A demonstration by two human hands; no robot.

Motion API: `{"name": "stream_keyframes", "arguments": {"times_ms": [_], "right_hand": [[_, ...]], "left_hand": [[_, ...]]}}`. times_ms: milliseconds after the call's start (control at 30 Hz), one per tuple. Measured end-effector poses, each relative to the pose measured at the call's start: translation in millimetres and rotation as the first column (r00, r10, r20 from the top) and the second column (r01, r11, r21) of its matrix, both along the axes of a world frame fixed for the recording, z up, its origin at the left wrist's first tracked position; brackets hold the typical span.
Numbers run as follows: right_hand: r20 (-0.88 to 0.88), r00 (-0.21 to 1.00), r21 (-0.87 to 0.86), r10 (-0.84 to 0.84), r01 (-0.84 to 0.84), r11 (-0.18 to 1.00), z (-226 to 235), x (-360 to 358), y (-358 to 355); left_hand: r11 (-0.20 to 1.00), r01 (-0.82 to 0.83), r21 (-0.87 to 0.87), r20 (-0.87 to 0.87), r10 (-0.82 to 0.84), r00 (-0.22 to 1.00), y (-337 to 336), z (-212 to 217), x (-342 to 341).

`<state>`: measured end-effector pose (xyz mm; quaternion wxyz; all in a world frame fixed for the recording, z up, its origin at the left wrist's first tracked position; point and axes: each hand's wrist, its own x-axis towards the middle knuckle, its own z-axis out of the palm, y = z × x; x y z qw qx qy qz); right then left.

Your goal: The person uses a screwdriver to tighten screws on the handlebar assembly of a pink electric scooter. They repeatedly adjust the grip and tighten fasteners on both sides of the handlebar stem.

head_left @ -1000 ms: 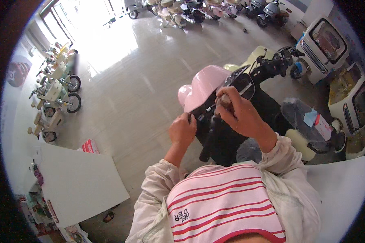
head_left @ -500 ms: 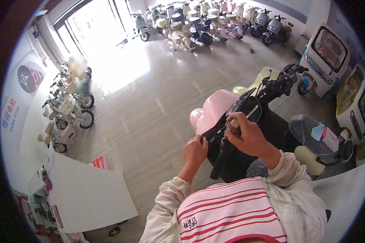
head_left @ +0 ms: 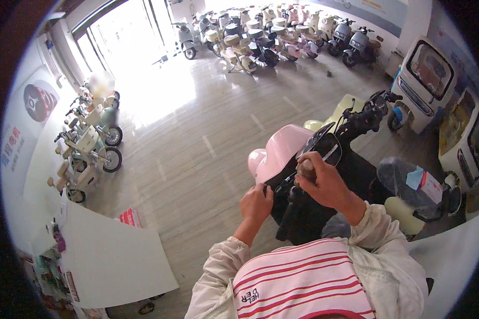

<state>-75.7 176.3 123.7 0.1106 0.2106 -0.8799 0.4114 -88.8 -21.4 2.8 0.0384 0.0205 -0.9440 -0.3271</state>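
Note:
In front of me stands a scooter with a pink front panel (head_left: pixel 286 141) and black inner parts around its handlebar area. My left hand (head_left: pixel 256 201) is closed at the left edge of that panel, its fingertips curled against the pink-and-black rim. My right hand (head_left: pixel 324 183) is wrapped around a brown rounded handle (head_left: pixel 306 168), held upright over the black inner part. The lower end of the handled tool is hidden by my hand. A dark windscreen-like piece (head_left: pixel 324 146) lies just beyond my right hand.
A pale yellow scooter (head_left: pixel 347 109) with black handlebars stands right behind. To the right are a plastic-wrapped grey seat (head_left: pixel 404 178) and white vehicle cabs (head_left: pixel 426 80). A white table (head_left: pixel 117 266) is at lower left. Rows of scooters (head_left: pixel 250 40) line the far side; several bikes (head_left: pixel 90 143) stand left.
Both hands keep their holds and have hardly moved. The view has shifted slightly, and my left hand sits a little lower in it.

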Motion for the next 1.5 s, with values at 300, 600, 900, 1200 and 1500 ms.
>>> {"name": "stream_keyframes", "arguments": {"times_ms": [300,600,900,1200,1500], "right_hand": [[-0.082,0.996,0.061,0.020,-0.015,0.998,-1.7,-4.3,-2.8],[-0.072,0.997,0.053,0.029,-0.025,0.998,1.1,-2.5,-9.1],[-0.122,0.989,-0.255,-0.082,0.048,0.966,41.7,8.0,10.6],[-0.099,0.994,-0.393,-0.055,0.012,0.919,33.4,15.9,14.3],[-0.121,0.988,-0.197,-0.100,0.075,0.978,18.1,9.3,14.8]], "left_hand": [[1.000,0.022,-0.009,-0.014,-0.022,1.000,-0.3,1.2,0.8],[1.000,0.021,-0.001,-0.059,-0.021,0.998,-0.3,-9.7,-0.6],[0.999,0.024,-0.031,-0.075,-0.026,0.997,-0.5,-15.7,-4.9],[1.000,0.021,-0.015,-0.062,-0.022,0.998,0.6,-17.0,-6.8],[0.998,-0.008,-0.068,-0.051,0.005,0.999,1.0,-8.3,-3.1]]}}
